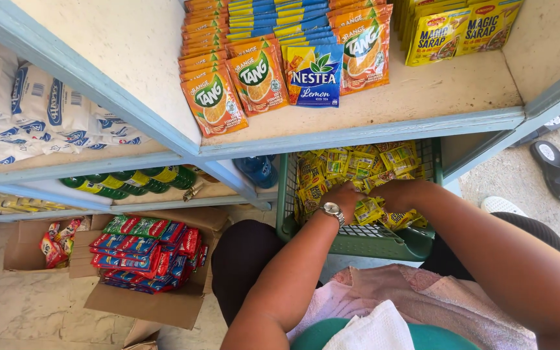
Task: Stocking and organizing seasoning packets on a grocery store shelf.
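- Both hands down inside a green basket (358,243), among small yellow sachets (351,165).
- Left hand (343,196), silver watch (332,209) on the wrist, fingers curled onto the sachets; touching them, but whether anything is actually pinched cannot be told.
- Right hand (400,193) just beside the left, knuckles nearly touching, fingers bent down into the same heap; grip hidden, cannot tell if closed on a sachet.
- One sachet (369,210) sticking up between the two hands, against both.
- Sachets filling the basket beyond and to both sides of the hands, lying loose at all angles.
- Basket resting under the shelf edge (358,133), just past the knees.
- Above the hands, on the shelf: rows of orange drink packets (257,81), a blue packet (314,74) beside them, yellow packets (461,29) farther to the right.
- Left of the hands, lower shelf: green bottles (131,181) lying on their sides; higher up, white bags (40,110).
- Left and nearer than the hands, on the floor: open carton (163,301) with red, blue and green packets (147,253).
- Right of the hands, well apart: grey sandal (557,172) on the ground.
- Pink cloth (422,298) over the lap, below the forearms.
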